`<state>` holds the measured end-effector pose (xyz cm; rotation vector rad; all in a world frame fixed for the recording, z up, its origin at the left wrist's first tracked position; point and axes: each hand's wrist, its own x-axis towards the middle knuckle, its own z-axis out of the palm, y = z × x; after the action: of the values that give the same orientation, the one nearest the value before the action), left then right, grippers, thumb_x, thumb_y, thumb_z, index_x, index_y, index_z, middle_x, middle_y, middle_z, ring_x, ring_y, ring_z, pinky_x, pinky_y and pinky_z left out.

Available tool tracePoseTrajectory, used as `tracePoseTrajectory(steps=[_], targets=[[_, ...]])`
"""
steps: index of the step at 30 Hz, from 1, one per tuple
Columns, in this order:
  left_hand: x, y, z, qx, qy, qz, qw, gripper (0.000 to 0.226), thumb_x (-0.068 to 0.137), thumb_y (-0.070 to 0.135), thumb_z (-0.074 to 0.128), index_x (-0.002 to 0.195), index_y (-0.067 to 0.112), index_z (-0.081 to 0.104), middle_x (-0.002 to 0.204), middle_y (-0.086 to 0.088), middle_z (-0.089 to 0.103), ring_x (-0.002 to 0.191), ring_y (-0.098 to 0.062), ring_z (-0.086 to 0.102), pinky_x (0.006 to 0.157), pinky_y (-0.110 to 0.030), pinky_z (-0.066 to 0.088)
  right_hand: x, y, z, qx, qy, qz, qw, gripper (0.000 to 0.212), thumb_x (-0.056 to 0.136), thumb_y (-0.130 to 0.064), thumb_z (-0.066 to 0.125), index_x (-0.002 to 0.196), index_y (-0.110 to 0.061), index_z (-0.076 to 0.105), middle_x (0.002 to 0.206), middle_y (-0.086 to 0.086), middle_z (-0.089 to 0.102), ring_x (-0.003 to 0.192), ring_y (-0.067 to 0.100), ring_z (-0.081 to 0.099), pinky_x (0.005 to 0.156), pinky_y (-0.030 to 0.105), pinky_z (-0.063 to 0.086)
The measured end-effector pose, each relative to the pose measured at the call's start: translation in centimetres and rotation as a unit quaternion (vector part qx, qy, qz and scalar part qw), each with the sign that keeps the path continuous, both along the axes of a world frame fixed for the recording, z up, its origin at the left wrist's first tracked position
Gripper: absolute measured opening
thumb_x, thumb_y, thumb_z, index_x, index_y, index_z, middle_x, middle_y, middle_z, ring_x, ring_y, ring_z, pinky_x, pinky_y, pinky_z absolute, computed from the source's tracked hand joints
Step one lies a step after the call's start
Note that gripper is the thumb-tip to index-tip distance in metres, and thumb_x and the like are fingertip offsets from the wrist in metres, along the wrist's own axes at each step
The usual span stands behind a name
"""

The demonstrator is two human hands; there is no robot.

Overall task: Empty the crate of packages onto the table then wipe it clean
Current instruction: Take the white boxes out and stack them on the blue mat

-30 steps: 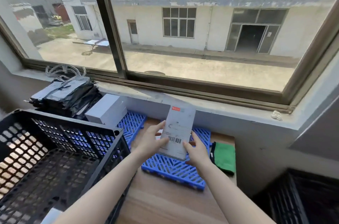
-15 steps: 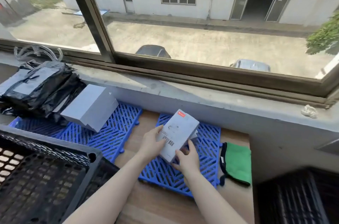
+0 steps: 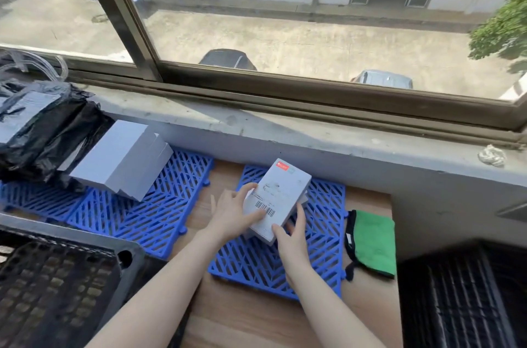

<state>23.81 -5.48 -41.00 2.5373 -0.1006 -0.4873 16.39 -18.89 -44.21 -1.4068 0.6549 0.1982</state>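
The wooden table [image 3: 251, 322] runs under the window sill. My black crate [image 3: 57, 290] sits at its near left corner. Along the far edge lie the left blue mat [image 3: 148, 222], carrying the black-bagged packages [image 3: 42, 131] and the white boxes [image 3: 119, 159], and the right blue mat [image 3: 322, 236]. A green cloth [image 3: 373, 245] lies by the right edge. I hold the labelled box [image 3: 282, 191] tilted over the right mat; whether it touches the mat, I cannot tell. My left hand [image 3: 231, 213] clasps its left side, thumb on the barcode, and my right hand [image 3: 293, 236] grips its near end.
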Motion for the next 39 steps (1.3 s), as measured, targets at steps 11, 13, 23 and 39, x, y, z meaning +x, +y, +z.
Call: tracePoseTrajectory(steps=[11,13,23,39], targets=[[-3.7,-0.6,-1.2,-0.049,0.037,-0.035,0.997,0.083,0.08,0.068,0.042,0.15,0.05,0.002,0.132,0.0,0.052,0.121,-0.02,0.049,0.101,-0.041,0.041,-0.9,-1.0,-1.2,-0.006,0.004,-0.02,1.0,0.054,0.092,-0.028,0.043,0.138,-0.053,0.029,0.132,-0.016,0.055,0.113,0.015,0.058,0.095,0.051,0.049],[-4.3,-1.0,-1.2,-0.081,0.038,-0.042,0.995,0.084,0.087,0.058,0.051,0.153,0.045,0.001,0.138,0.004,0.052,0.122,-0.015,0.049,0.101,-0.036,0.041,-1.0,-1.5,-0.9,-0.047,-0.003,-0.016,0.999,0.052,0.096,-0.024,0.039,0.14,-0.049,0.031,0.135,-0.013,0.054,0.115,0.015,0.054,0.099,0.047,0.046],[-4.6,-2.5,-1.3,-0.118,0.047,-0.044,0.991,0.082,0.089,0.049,0.058,0.153,0.044,0.007,0.143,0.009,0.05,0.119,-0.011,0.053,0.099,-0.034,0.046,-0.8,-3.0,-0.7,-0.081,-0.01,0.0,0.997,0.052,0.103,-0.017,0.032,0.151,-0.033,0.021,0.148,-0.01,0.039,0.128,0.013,0.04,0.102,0.033,0.034],[-9.5,1.4,8.9,-0.143,-0.156,-0.005,0.977,0.057,0.095,0.045,0.055,0.146,0.031,0.034,0.139,0.002,0.048,0.126,-0.016,0.048,0.104,-0.037,0.041,-4.4,-1.6,9.7,-0.257,-0.182,0.026,0.949,0.046,0.098,-0.025,0.047,0.143,-0.023,0.037,0.148,-0.003,0.034,0.135,0.014,0.033,0.112,0.036,0.028]])
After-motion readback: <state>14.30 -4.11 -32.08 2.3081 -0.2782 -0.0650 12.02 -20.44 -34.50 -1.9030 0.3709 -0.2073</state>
